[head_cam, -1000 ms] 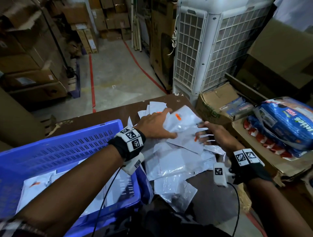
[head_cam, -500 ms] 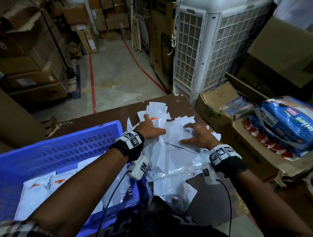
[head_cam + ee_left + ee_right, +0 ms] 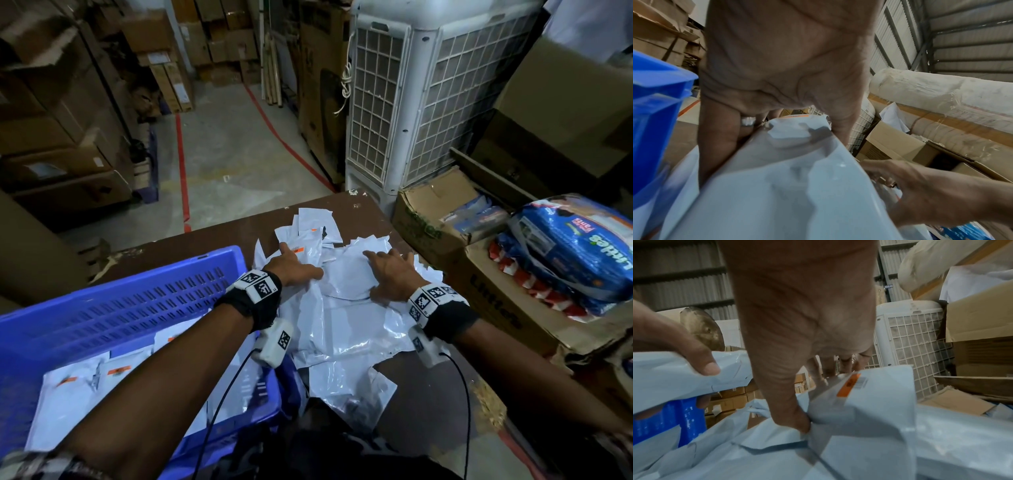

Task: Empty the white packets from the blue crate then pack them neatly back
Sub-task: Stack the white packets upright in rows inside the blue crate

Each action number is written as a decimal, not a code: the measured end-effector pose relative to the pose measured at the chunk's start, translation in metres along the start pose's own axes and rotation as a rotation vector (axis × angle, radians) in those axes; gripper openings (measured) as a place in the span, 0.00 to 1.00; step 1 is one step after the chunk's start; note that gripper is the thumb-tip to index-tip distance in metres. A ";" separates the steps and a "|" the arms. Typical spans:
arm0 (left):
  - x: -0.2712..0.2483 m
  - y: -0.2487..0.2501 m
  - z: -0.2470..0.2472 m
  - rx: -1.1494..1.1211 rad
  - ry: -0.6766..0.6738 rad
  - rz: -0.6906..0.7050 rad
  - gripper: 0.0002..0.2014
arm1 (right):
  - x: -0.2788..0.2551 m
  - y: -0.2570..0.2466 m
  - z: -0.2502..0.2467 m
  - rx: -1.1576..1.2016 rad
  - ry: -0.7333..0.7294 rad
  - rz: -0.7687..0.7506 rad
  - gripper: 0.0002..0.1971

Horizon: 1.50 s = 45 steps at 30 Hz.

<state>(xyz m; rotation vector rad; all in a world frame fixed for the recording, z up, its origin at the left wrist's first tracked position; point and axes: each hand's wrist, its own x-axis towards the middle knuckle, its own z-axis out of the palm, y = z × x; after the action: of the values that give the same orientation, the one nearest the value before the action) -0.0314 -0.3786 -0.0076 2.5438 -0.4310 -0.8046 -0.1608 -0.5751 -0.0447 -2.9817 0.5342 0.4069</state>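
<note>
A loose pile of white packets (image 3: 342, 329) lies on the brown table (image 3: 435, 394), right of the blue crate (image 3: 120, 301). A few flat white packets (image 3: 78, 394) lie inside the crate. My left hand (image 3: 294, 267) is on the pile's left side. In the right wrist view its thumb (image 3: 702, 363) sits on top of a packet (image 3: 663, 378) with fingers beneath, pinching it. My right hand (image 3: 390, 277) spreads over the pile's far right. Its thumb (image 3: 795, 421) and fingers clasp a packet with an orange label (image 3: 869, 410).
A white air cooler (image 3: 428, 102) stands just beyond the table's far edge. Open cardboard boxes (image 3: 438, 219) and blue diaper packs (image 3: 575, 246) crowd the right side. Stacked cartons (image 3: 51, 120) line the left across a floor with red lines.
A second ago both hands held a packet raised over the pile. They have come down onto the pile, and the right hand has moved inward toward the left one.
</note>
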 end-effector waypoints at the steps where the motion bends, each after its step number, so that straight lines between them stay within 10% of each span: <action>1: 0.000 0.000 -0.001 -0.008 0.003 -0.002 0.55 | -0.001 0.004 -0.005 0.002 0.016 -0.007 0.48; 15: -0.006 0.010 0.006 -0.032 -0.018 0.014 0.53 | -0.029 0.036 -0.030 -0.229 0.045 -0.360 0.35; 20: -0.011 0.014 0.028 0.061 -0.017 0.014 0.57 | -0.038 0.035 0.003 -0.080 0.059 -0.208 0.51; 25: -0.011 0.028 0.047 0.110 -0.054 0.045 0.56 | -0.060 0.021 0.032 0.271 0.411 0.159 0.27; 29: -0.012 0.037 0.060 0.199 -0.037 0.048 0.55 | -0.063 -0.003 0.041 0.364 0.235 0.502 0.48; 34: -0.011 0.031 0.068 0.272 -0.046 -0.008 0.53 | -0.046 -0.021 0.048 0.335 0.201 0.496 0.61; 45: -0.012 0.019 0.076 0.302 -0.150 -0.101 0.68 | -0.044 -0.029 0.055 0.354 0.171 0.308 0.52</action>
<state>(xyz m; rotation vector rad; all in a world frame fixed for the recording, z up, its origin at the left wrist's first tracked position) -0.0892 -0.4135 -0.0491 2.8113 -0.5088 -1.0412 -0.2036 -0.5264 -0.0841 -2.6086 0.9759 0.0635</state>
